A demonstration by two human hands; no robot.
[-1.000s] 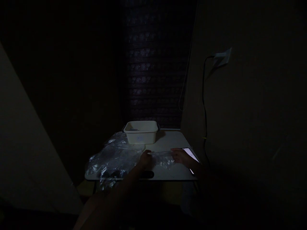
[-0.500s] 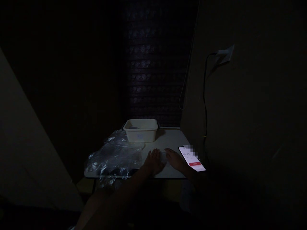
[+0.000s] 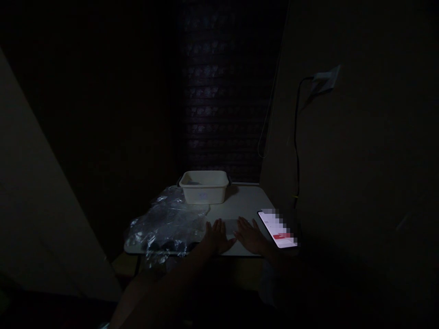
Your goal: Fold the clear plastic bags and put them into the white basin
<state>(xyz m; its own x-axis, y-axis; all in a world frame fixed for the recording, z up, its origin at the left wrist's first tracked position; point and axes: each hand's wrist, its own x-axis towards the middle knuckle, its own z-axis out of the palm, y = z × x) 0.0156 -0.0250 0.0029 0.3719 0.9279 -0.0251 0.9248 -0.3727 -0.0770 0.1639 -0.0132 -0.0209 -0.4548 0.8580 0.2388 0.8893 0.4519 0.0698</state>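
My left hand (image 3: 216, 236) lies palm down near the front edge of the white table (image 3: 245, 198), fingers apart and pointing forward. Just right of it my right hand (image 3: 249, 235) rests flat too, its fingers spread. Between and under the fingertips is a faint, pale, flat sheet (image 3: 230, 225), perhaps clear plastic; the dark makes it hard to tell. Crumpled clear plastic (image 3: 164, 224) covers the table's left side and hangs over the front edge, close to my left hand.
A cream basin (image 3: 205, 194) with dark handles stands at the back of the table, something greyish inside. A lit phone (image 3: 276, 228) lies at the right edge. A black cable (image 3: 297, 141) hangs from a wall socket (image 3: 326, 80) on the right.
My hands have shifted slightly and now lie flatter. The right hand's fingers, bent inward before, have opened out and point forward. The whole view has moved a little.
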